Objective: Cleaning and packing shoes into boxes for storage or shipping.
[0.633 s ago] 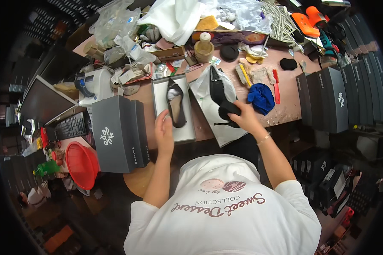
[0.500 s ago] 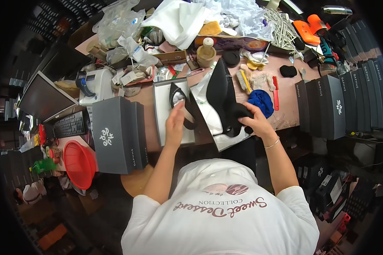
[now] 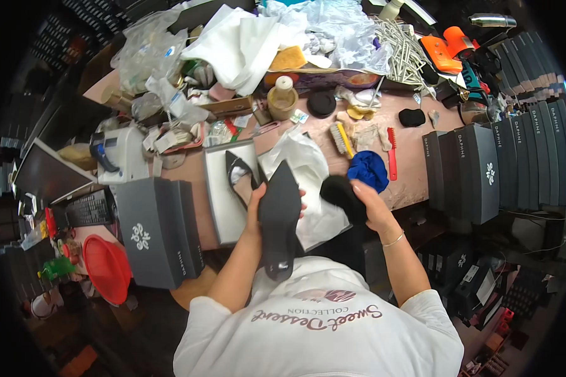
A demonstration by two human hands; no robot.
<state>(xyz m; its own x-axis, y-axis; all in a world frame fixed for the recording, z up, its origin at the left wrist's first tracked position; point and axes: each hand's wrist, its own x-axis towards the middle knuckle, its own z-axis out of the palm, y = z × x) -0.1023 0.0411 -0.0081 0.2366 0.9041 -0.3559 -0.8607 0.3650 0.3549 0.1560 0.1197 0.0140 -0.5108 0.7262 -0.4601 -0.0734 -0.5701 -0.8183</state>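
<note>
A pointed black shoe [image 3: 279,207] is gripped in my left hand [image 3: 254,207], sole toward me, toe pointing away and heel end near my shirt. Some fingers show past its right side. A soft, rounded black pad [image 3: 343,196] is in my right hand [image 3: 373,208], apart from the shoe. Just beyond my left hand, another pointed black shoe [image 3: 231,160] lies in an open shoebox [image 3: 211,188], with pale stuffing inside it. White wrapping paper [image 3: 317,213] lies in an open tray right of that box, partly hidden behind the held shoe.
A blue cloth [image 3: 367,171], a yellow brush [image 3: 341,139] and a red brush [image 3: 392,154] lie beyond my right hand. Dark shoeboxes stand at left [image 3: 151,232] and right [image 3: 478,169]. A bottle [image 3: 282,100] and piled plastic bags are at the back. A red basin [image 3: 105,270] sits far left.
My left hand has left the boxed shoe and now holds the other shoe, raised off the paper and turned sole toward me. My right hand has drawn the pad away from it.
</note>
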